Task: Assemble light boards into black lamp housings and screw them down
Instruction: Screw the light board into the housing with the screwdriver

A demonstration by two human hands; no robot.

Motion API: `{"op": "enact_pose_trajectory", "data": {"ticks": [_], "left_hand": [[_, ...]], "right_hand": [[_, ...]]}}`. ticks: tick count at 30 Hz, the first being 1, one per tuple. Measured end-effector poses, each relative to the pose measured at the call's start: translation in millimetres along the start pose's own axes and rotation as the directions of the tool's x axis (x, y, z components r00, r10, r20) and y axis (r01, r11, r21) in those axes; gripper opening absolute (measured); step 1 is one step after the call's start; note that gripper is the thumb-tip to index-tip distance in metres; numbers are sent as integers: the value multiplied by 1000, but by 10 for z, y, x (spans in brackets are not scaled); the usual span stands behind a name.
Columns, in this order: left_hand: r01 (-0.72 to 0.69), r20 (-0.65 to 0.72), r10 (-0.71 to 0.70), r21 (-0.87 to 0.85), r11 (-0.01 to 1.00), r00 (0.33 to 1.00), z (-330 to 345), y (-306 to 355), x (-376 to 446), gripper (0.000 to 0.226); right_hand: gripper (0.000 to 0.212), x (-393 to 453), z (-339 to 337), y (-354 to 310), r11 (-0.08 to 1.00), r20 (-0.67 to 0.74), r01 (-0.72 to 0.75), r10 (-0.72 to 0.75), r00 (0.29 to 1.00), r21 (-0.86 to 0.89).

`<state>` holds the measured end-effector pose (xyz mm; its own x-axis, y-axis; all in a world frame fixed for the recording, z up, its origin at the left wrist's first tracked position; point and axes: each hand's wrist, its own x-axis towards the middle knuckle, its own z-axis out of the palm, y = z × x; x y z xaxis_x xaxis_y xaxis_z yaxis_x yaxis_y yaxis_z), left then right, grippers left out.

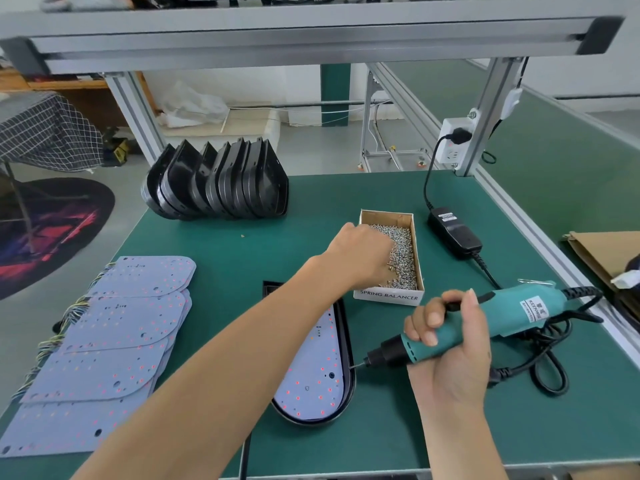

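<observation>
1. A black lamp housing [346,344] lies flat near the front edge of the bench [311,209], about in the middle. It is long, with a round front end.
2. A pale light board [311,386] with small red dots sits inside the housing.
3. The right hand [450,344] grips a teal electric screwdriver [485,323]. Its metal tip touches the housing's right rim. The label on the tool is too small to read.
4. The left hand [363,251] reaches into a small cardboard box [389,296]. Its fingers are curled down in the pile of silver screws [403,258]. I cannot tell if it holds any.
5. The box front reads "SPRING BALANCER".
6. More light boards [114,341] lie in a spread stack at the front left corner. About four or five show, with coloured wires [59,327] on their left side.
7. A row of empty black housings [221,181] stands on edge at the back left. About seven or eight show.
8. A black power adapter [453,230] lies toward the back right, with a black cable [550,372] looped beside the tool.
9. A white socket [453,140] on the frame post holds one black plug.
</observation>
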<state>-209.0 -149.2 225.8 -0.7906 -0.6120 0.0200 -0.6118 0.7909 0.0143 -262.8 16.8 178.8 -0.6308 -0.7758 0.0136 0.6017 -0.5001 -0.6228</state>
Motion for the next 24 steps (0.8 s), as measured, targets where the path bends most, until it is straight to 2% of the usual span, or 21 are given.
{"op": "enact_pose_trajectory", "data": {"ticks": [2, 4, 6, 9, 12, 15, 17, 20, 24], "left_hand": [[34, -55, -46, -201, 979, 997, -14, -28, -84, 10], [66, -85, -121, -479, 875, 989, -33, -38, -202, 7], [80, -113, -216, -690, 720, 970, -70, -33, -333, 6], [50, -131, -331, -872, 488, 935, -138, -3, -568, 12], [-12, -68, -391, -990, 144, 918, -220, 33, -892, 10], [-115, 3, -396, -955, -275, 918, -243, 92, -1280, 9], [-151, 63, -385, -852, -502, 921, -240, 152, -1526, 11], [-186, 188, -433, -705, -685, 882, -199, 247, -1790, 17], [-260, 327, -477, -529, -808, 816, -134, 366, -1923, 15]], "right_hand": [[26, 4, 0, 3, 1000, -6, -2, 2, 1000, -10], [26, 15, -5, 14, 1000, -6, -3, 3, 1000, -9], [26, 16, -9, 22, 1000, -4, 4, -4, 1000, -7], [28, 14, -1, 15, 1000, 1, 15, -15, 1000, 2], [29, 2, 49, -29, 1000, 4, 12, -12, 1000, 20], [27, -17, 163, -105, 996, 33, 10, -13, 999, 85], [27, -34, 281, -150, 989, 51, 5, -13, 999, 145], [28, -61, 473, -201, 968, 71, -6, -13, 997, 253], [29, -113, 684, -232, 937, 115, -3, -39, 993, 348]]}}
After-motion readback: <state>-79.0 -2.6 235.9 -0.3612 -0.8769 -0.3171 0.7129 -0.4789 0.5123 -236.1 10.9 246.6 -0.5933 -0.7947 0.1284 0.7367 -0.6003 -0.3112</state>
